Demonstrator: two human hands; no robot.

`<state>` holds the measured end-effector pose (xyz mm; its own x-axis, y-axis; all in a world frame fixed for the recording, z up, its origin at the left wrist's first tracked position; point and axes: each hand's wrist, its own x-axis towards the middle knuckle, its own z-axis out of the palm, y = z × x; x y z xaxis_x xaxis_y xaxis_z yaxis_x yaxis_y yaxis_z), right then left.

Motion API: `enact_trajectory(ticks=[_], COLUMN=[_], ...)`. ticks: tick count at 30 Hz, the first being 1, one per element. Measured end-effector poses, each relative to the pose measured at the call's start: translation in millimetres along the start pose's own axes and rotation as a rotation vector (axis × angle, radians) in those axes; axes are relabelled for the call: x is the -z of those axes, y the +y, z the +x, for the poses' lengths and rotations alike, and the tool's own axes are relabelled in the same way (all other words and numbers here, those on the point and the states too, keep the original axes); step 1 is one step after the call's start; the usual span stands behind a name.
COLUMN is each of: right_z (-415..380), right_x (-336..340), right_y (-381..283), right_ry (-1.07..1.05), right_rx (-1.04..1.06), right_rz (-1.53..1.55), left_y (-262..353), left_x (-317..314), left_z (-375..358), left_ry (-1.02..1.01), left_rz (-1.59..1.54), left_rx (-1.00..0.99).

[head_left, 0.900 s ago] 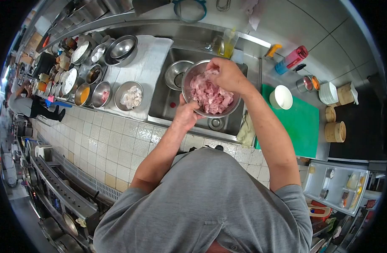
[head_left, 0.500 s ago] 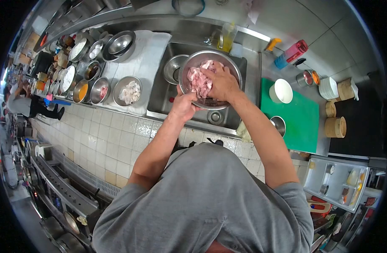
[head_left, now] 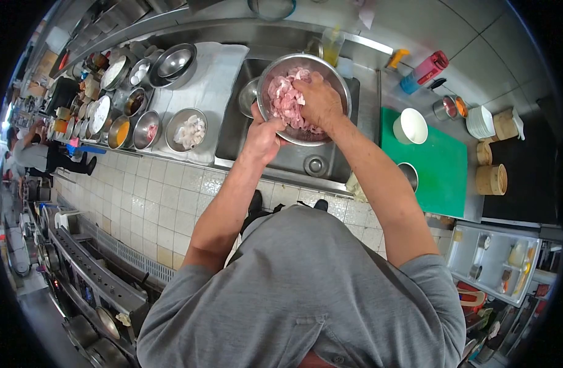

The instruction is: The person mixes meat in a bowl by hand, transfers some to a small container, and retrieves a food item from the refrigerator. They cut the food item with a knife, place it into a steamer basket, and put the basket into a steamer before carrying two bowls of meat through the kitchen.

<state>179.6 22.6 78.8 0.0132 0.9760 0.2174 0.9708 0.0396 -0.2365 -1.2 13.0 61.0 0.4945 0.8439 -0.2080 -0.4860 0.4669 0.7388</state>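
Observation:
A steel mixing bowl [head_left: 338, 81] is held over the sink, tilted, with pale pink raw meat slices [head_left: 286, 101] inside. My left hand [head_left: 263, 138] is closed on its near-left rim, thumb on top and the other fingers mostly hidden underneath. Inside the bowl, my right hand [head_left: 322, 105] presses into the right side of the meat, its fingers curled and partly covered by the slices. A second steel bowl [head_left: 247, 98] stands in the sink, partly hidden behind the first.
Left of the sink [head_left: 263, 161], several steel bowls of ingredients, including a bowl of whitish pieces [head_left: 189, 132], line a cloth-covered counter. At right, a green cutting board [head_left: 444, 165] carries a white tub [head_left: 410, 127]. Another person [head_left: 39, 156] stands far left.
The bowl has shifted up and slightly left, showing more of the sink drain. My right hand has moved within the meat, and the slices have been rearranged. My left hand keeps its hold.

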Motion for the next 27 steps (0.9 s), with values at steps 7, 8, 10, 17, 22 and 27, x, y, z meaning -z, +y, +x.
enact_trajectory(ticks=[7,8,10,17,22,27], right_z=[-6,-8,9,32,15,-23], right_x=[7,7,-4,21,13,5], right_y=[-5,-4,16,10,2,-48], right_ry=[-0.009,-0.012,0.069,0.128,-0.228,-0.231], right_rx=[-0.057,-0.081,-0.001,0.134,0.226,-0.171], right_rz=[0.073,0.127,0.225,0.486,0.32,-0.095], left_y=[-4,-7,-7,-19,-23,-60], left_x=[7,13,26,29,39,65], left_z=[8,10,20,10,13,22], left_ry=[-0.039,-0.04,-0.011,0.021,-0.059,0.025], left_rz=[0.031,0.03,0.012,-0.061,-0.264,-0.179], left_rx=[-0.032,-0.034,0.043,0.07,0.111,0.055])
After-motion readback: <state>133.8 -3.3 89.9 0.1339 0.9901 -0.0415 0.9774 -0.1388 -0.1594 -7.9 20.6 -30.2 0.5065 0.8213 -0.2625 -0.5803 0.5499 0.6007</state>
